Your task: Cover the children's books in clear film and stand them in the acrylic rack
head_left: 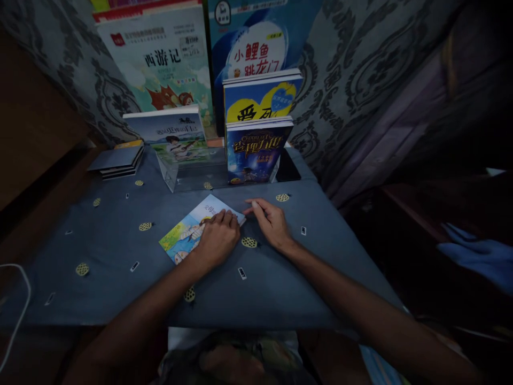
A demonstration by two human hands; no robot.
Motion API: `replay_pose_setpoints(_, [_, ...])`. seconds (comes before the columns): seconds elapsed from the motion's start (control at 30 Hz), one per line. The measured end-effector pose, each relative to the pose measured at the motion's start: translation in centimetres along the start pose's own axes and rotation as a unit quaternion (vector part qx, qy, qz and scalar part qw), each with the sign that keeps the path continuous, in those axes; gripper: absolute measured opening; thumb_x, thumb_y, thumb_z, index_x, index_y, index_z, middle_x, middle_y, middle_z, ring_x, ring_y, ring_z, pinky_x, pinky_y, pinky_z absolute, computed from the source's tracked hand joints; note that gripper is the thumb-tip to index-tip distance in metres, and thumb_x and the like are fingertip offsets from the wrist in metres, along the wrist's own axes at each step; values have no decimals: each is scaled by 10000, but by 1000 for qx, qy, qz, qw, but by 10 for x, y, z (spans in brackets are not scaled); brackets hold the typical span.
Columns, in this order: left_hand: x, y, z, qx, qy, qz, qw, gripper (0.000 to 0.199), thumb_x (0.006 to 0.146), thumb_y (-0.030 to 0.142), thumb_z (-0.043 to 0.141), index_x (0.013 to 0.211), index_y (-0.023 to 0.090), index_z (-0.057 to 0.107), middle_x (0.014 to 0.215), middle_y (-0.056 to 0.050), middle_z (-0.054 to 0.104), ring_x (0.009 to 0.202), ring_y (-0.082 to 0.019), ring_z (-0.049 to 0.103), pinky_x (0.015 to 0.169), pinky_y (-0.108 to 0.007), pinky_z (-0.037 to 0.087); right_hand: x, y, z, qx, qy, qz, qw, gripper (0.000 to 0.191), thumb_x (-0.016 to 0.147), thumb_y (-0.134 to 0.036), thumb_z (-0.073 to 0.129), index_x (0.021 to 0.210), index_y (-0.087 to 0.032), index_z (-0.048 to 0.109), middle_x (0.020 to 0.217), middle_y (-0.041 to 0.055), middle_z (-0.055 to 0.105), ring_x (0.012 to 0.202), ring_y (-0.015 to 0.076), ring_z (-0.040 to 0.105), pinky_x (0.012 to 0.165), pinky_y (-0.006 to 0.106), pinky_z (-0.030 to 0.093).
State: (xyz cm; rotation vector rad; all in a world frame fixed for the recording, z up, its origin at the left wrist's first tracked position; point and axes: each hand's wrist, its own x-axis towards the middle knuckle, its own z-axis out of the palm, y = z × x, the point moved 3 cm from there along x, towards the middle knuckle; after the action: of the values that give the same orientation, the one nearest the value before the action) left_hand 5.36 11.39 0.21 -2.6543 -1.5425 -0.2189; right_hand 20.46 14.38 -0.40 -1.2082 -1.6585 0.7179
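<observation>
Tablecloth (280, 291): slate blue, yellow pineapple print. Nearest book (195, 222): pale blue, yellow-green corner. Wall (328, 69): grey, dark scrollwork. Cable (29, 291): white.

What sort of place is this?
Probably a reading corner at home: upright books on a cloth-covered table, another book lying flat under the left hand, and patterned wallpaper or curtain behind.
</observation>
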Motion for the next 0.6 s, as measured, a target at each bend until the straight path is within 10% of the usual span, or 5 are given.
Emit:
replay_pose_setpoints(0.4, [-3, -6, 0, 2, 10, 11, 1000, 336, 1007, 304, 475, 1237, 110, 625, 1326, -177, 645, 1272, -284, 579, 1033, -423, 499, -1, 2, 5, -59, -85, -9, 995, 372, 995, -448, 439, 866, -230, 713, 774, 36, 757, 785, 219, 699, 775, 321, 487])
replay_pose_setpoints(0.6, [4, -50, 2, -44, 20, -52, 997, 358, 1000, 228, 425, 1300, 116, 584, 1405, -179, 591, 1310, -281, 546, 1106, -449, 428, 0, 0, 5, -68, -94, -11, 993, 321, 980, -376, 468, 830, -225, 709, 763, 23, 759, 738, 204, 682, 723, 302, 472])
